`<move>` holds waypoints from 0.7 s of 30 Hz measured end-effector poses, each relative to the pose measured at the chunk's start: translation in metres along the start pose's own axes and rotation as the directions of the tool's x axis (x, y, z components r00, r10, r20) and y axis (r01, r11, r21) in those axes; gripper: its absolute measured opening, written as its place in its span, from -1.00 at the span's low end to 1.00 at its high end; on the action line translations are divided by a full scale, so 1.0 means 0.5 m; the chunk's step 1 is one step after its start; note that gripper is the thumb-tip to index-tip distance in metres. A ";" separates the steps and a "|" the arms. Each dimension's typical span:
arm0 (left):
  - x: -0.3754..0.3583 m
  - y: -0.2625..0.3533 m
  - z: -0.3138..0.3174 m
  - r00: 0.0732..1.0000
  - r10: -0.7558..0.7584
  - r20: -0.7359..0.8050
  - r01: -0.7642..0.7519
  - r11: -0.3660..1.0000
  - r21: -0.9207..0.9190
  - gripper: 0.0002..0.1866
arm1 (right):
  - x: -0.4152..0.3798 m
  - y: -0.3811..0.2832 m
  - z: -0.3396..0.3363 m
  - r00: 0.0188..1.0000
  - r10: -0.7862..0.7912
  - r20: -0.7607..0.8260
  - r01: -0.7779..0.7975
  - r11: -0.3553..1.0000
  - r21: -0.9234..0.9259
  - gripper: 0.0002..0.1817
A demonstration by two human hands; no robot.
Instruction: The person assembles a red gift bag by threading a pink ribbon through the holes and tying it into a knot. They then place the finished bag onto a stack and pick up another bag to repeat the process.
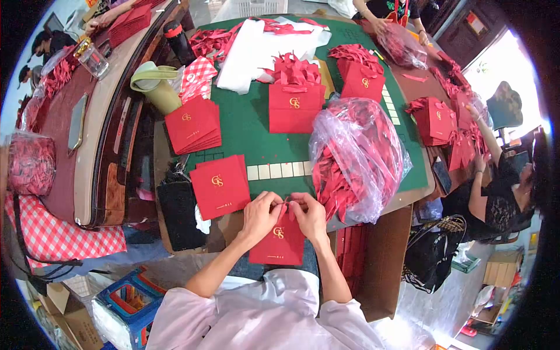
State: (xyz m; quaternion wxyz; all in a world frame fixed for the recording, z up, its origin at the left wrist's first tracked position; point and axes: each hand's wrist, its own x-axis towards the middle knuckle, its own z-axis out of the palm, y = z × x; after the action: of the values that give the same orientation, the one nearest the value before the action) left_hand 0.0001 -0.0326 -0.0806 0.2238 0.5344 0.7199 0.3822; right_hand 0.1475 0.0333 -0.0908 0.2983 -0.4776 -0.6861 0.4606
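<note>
A red paper bag [277, 240] with a gold logo lies upright before me at the table's near edge, over my lap. Both hands meet at its top edge. My left hand [261, 217] is closed in a pinch on a thin red ribbon [285, 201] there. My right hand [310, 216] also pinches the ribbon, its fingertips close to the left ones. The fingers partly cover the ribbon and the bag's upper edge. Left of my hands lies a small stack of flat red bags [220, 188]. On the right is a clear plastic sack [360, 157] full of red ribbons.
Further stacks of red bags [192, 125] and ribboned bags [296, 108] stand on the green table mat [245, 140]. A green tumbler [156, 90] and a black bottle [177, 42] are at the left. A co-worker [501, 192] sits at the right, near a cardboard box [382, 262].
</note>
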 end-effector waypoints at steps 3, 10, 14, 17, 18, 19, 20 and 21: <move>-0.003 0.009 -0.003 1.000 0.012 -0.017 -0.012 1.000 -0.011 -0.90 | 0.001 0.015 -0.005 0.994 0.039 0.106 -0.044 0.998 0.047 -0.82; -0.003 0.009 0.001 0.999 0.049 0.004 -0.049 0.999 0.001 -0.90 | 0.007 0.006 -0.015 0.981 0.052 0.187 -0.090 0.976 0.200 -0.80; -0.006 -0.003 -0.017 0.965 0.262 -0.015 -0.260 0.962 0.077 -0.83 | 0.014 0.031 -0.019 0.963 0.082 0.255 -0.185 0.892 0.412 -0.85; -0.016 0.004 -0.039 0.935 0.286 -0.208 -0.266 0.956 0.120 -0.66 | 0.014 -0.015 -0.050 0.974 0.163 0.160 -0.219 0.864 0.454 -0.89; -0.022 -0.003 -0.048 0.935 0.300 -0.188 -0.285 0.953 0.100 -0.41 | 0.015 -0.016 -0.058 0.973 0.166 0.161 -0.227 0.815 0.534 -0.87; -0.033 -0.004 -0.051 0.935 0.301 -0.186 -0.287 0.953 0.100 -0.41 | 0.017 -0.020 -0.065 0.964 0.220 0.148 -0.265 0.778 0.570 -0.88; -0.046 -0.003 -0.053 0.973 0.190 -0.132 -0.188 0.982 0.027 -0.28 | 0.019 -0.017 -0.072 0.957 0.251 0.148 -0.289 0.750 0.595 -0.89; -0.057 -0.002 -0.056 0.994 0.079 -0.070 -0.082 0.996 -0.039 -0.15 | 0.021 -0.015 -0.077 0.948 0.280 0.148 -0.310 0.721 0.619 -0.88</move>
State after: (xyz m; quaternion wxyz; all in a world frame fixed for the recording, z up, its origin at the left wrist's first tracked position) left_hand -0.0117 -0.0685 -0.0668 0.1945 0.5448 0.6968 0.4241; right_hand 0.1737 0.0554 -0.0691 0.3495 -0.4412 -0.4113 0.7170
